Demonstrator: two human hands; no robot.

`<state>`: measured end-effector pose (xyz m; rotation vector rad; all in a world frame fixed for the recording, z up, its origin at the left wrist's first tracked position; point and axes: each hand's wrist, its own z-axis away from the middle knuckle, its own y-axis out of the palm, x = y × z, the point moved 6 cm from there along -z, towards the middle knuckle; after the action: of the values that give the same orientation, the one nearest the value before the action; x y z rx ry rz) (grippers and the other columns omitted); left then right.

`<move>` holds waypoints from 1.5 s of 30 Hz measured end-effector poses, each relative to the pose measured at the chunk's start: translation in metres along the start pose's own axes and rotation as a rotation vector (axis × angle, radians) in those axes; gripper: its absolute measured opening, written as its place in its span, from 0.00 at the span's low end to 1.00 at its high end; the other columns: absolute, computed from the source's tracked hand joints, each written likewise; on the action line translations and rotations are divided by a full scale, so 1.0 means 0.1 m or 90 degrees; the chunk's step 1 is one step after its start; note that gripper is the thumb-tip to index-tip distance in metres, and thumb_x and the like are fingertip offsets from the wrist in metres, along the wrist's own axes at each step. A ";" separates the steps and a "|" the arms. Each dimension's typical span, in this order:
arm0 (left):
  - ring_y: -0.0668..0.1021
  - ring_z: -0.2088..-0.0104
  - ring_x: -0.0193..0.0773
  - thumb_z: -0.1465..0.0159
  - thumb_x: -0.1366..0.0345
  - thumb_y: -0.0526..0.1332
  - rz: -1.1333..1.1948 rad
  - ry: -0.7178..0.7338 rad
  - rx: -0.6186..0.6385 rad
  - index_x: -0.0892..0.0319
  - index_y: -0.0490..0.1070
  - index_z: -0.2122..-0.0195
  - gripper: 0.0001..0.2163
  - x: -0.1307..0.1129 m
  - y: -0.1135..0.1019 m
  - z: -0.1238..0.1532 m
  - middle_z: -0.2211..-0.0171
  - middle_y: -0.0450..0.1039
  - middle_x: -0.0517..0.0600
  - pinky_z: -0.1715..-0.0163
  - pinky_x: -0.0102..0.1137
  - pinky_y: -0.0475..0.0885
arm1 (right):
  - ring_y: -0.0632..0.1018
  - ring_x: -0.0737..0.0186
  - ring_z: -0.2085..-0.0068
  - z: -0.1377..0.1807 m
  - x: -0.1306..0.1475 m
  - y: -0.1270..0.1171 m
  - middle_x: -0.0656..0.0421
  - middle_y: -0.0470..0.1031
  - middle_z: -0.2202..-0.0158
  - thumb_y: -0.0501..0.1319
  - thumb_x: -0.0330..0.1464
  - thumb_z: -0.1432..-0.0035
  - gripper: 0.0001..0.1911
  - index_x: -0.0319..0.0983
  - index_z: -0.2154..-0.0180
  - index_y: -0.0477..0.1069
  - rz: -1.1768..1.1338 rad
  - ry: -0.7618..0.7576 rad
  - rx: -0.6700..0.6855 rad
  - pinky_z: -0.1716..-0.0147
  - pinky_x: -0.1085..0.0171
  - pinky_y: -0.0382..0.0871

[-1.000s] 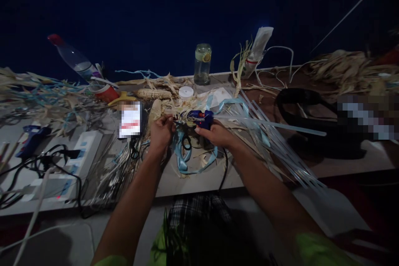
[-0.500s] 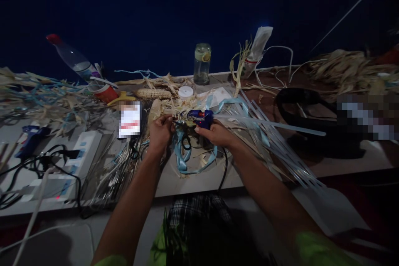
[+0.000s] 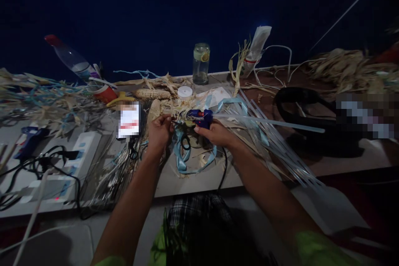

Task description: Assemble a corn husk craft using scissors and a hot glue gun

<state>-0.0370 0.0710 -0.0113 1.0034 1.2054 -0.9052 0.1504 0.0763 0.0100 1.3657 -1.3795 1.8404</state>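
My right hand (image 3: pixel 215 131) is wrapped round a blue hot glue gun (image 3: pixel 203 118), whose nozzle side points left. A long clear glue stick (image 3: pixel 274 123) sticks out of its back to the right. Just left of the nozzle, my left hand (image 3: pixel 161 131) is closed in a pinch; what its fingertips hold is too small and dark to make out. Dark scissor handles (image 3: pixel 186 143) show between the hands, among light blue ribbon (image 3: pixel 196 171) looped on the table. Dry corn husk pieces lie around and behind the glue gun.
Behind the hands stand a glass jar (image 3: pixel 201 66), a white round lid (image 3: pixel 185 92) and a corn cob (image 3: pixel 153 94). Several loose glue sticks (image 3: pixel 289 162) lie at right, near a black band-shaped object (image 3: pixel 314 120). At left are a phone (image 3: pixel 129 120), a power strip (image 3: pixel 82 153) and another glue gun (image 3: pixel 30 141).
Both hands and the glue gun hold nearly the same place. The whole view has shifted very slightly.
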 end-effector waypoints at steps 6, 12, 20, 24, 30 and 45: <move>0.61 0.87 0.26 0.49 0.64 0.61 -0.046 -0.009 -0.004 0.61 0.69 0.70 0.07 -0.02 0.02 0.02 0.86 0.61 0.43 0.87 0.23 0.52 | 0.70 0.65 0.68 0.00 0.01 0.00 0.59 0.71 0.71 0.55 0.43 0.49 0.17 0.35 0.68 0.72 0.005 -0.005 0.001 0.66 0.67 0.64; 0.60 0.88 0.26 0.49 0.64 0.63 0.002 -0.021 0.000 0.61 0.68 0.71 0.08 -0.02 0.01 0.02 0.88 0.59 0.41 0.87 0.23 0.52 | 0.71 0.65 0.68 -0.01 -0.03 0.00 0.59 0.71 0.71 0.58 0.42 0.51 0.16 0.35 0.67 0.72 -0.065 -0.003 0.011 0.66 0.66 0.64; 0.61 0.86 0.22 0.52 0.67 0.65 0.121 -0.053 0.025 0.62 0.66 0.71 0.09 0.03 0.05 0.00 0.75 0.72 0.48 0.86 0.22 0.55 | 0.66 0.72 0.77 -0.01 -0.02 -0.10 0.64 0.65 0.79 0.63 0.41 0.53 0.18 0.36 0.63 0.69 -0.547 0.041 -0.056 0.74 0.69 0.62; 0.60 0.85 0.21 0.51 0.69 0.64 0.151 -0.052 0.066 0.62 0.66 0.73 0.07 -0.02 0.11 0.02 0.76 0.71 0.48 0.84 0.22 0.57 | 0.64 0.74 0.79 -0.06 -0.09 -0.15 0.65 0.63 0.79 0.65 0.39 0.56 0.15 0.37 0.74 0.65 -0.728 0.093 -0.048 0.77 0.69 0.62; 0.61 0.85 0.21 0.50 0.70 0.63 0.165 -0.042 0.092 0.62 0.66 0.73 0.05 -0.03 0.15 0.04 0.76 0.72 0.47 0.81 0.23 0.61 | 0.64 0.74 0.80 -0.11 -0.40 -0.20 0.65 0.64 0.80 0.65 0.37 0.54 0.13 0.37 0.75 0.62 -0.776 0.230 -0.137 0.80 0.71 0.62; 0.61 0.86 0.21 0.51 0.69 0.63 0.170 -0.056 0.098 0.63 0.67 0.73 0.06 0.02 0.18 0.04 0.76 0.72 0.48 0.82 0.24 0.60 | 0.72 0.66 0.77 -0.04 -0.48 -0.20 0.57 0.70 0.80 0.54 0.22 0.56 0.05 0.34 0.74 0.66 -0.794 0.410 -0.065 0.78 0.67 0.70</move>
<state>-0.0186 0.0722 -0.0106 1.2036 0.9125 -0.8301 0.1843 0.0970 -0.0245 1.0061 -0.1337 1.1022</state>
